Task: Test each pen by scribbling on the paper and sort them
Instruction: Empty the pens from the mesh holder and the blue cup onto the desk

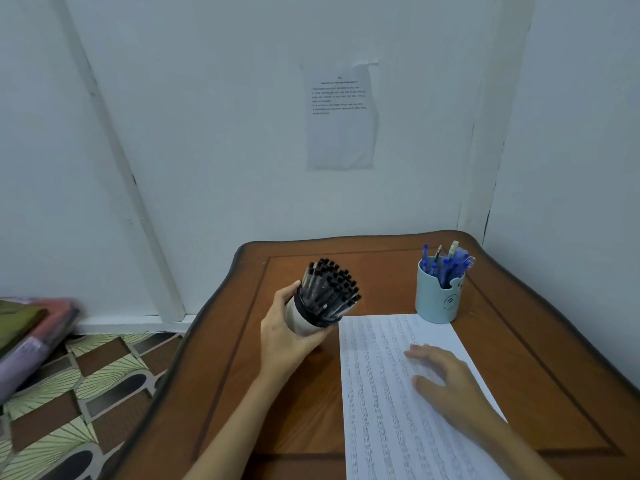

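My left hand (287,336) grips a pale cup (304,322) packed with several black-capped pens (332,289), held tilted above the left part of the wooden table (242,393). A white sheet of paper (374,393) covered in rows of scribbles lies in the middle of the table. My right hand (446,379) rests flat on the paper with its fingers spread. At the back right stands a light blue holder (438,299) with several blue pens (446,261) in it, just beyond the paper's far corner.
The table sits in a corner of white walls. A printed sheet (341,116) is taped to the wall ahead. Left of the table the patterned floor (86,393) shows, with coloured folders (31,337) stacked at the far left.
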`<state>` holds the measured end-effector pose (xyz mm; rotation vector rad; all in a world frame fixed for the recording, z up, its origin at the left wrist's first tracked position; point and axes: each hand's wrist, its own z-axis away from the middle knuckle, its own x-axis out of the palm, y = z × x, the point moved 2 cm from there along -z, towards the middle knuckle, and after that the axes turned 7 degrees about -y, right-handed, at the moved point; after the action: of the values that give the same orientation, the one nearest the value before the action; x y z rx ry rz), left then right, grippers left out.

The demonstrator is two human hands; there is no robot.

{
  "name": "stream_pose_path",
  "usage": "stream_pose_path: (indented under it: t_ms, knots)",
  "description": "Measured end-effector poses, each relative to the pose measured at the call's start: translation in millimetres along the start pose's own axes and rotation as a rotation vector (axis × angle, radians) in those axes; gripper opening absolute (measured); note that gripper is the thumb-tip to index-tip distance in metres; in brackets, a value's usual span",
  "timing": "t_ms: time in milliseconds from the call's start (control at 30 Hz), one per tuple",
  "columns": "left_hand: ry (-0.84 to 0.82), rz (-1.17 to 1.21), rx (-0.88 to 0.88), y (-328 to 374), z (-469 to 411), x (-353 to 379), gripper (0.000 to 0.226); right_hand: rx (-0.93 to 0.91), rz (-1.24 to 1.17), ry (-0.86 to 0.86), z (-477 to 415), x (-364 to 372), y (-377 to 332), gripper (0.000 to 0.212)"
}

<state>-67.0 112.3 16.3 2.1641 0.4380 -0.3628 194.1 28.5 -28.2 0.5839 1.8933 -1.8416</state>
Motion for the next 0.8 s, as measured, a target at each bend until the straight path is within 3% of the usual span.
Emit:
stream_pose_path:
  t_ms: [367, 433, 533, 733, 800]
  knots:
    - [-0.168, -0.471, 0.207, -3.9, 20.8, -49.6, 0.074, 0.145, -0.380, -0.144, -2.3, -10.6, -8.2, 0.034]
    - [-0.231, -0.555, 0.235, -6.0, 22.5, -53.3, 0.079, 0.144, -0.268, -0.167, -6.9, -11.1, -12.2, 0.036]
    - [-0.321, -0.677, 0.269, -9.0, 25.6, -53.9, 0.086, 0.097, 0.128, -0.208, -17.8, -6.0, -27.7, 0.052]
    - [-0.331, -0.731, 0.296, -5.7, 33.0, -52.9, 0.091, -0.223, 0.186, -0.229, -20.2, 27.6, -100.9, 0.097]
    - [-0.319, -0.738, 0.302, -3.8, 35.9, -53.4, 0.091, -0.322, 0.339, -0.258, -22.8, 42.8, -124.0, 0.117]
